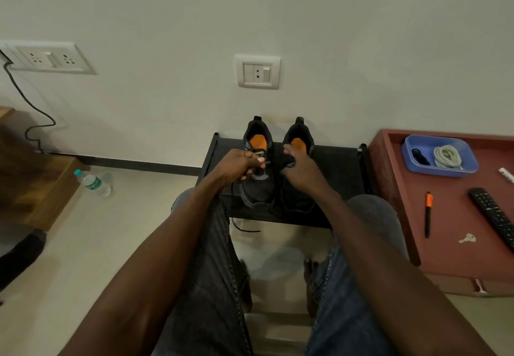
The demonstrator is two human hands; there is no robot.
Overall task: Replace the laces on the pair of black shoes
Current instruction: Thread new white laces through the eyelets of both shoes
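Two black shoes with orange insoles stand side by side on a low black rack (336,166) against the wall, toes toward me. My left hand (236,165) pinches a black lace at the tongue of the left shoe (257,186); the loose lace end (244,229) hangs off the rack's front edge. My right hand (301,170) grips the lace area on top of the right shoe (299,138), hiding most of it. A blue tray (470,163) on the red table holds a coiled pale lace (446,155) and a black lace (418,156).
The red table (456,216) at right carries an orange-and-black pen (428,213), a remote (493,216), a key (467,239) and a white object (506,174). A water bottle (93,183) lies on the floor at left beside a wooden step (36,188). My jeans-clad legs fill the foreground.
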